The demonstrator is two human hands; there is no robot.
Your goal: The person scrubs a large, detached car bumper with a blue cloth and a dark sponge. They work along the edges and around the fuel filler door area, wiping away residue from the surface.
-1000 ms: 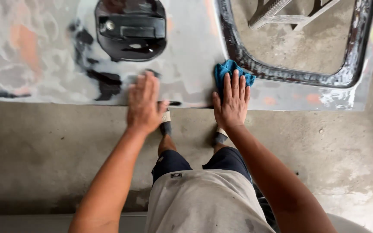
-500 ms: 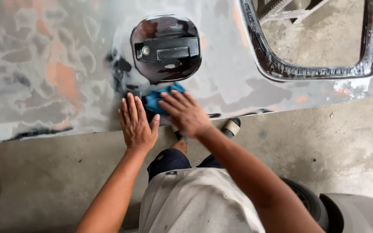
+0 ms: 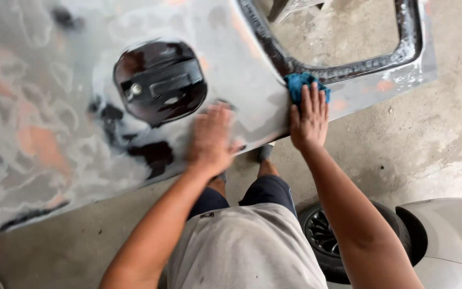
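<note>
Cloth point(image 3: 300, 84) feels soft and limp, so my right hand point(image 3: 308, 119) pins it flat-fingered against the stiff sanded panel point(image 3: 44, 134), left hand point(image 3: 211, 140) spread bare.

Blue cloth point(image 3: 299, 84), grey panel point(image 3: 54, 107) blotched orange and black, glossy black recess point(image 3: 160, 83).

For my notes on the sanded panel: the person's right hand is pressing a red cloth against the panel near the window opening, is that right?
Not quite: the head view shows the cloth is blue, not red. The right hand does press it on the panel near the window opening.
</note>
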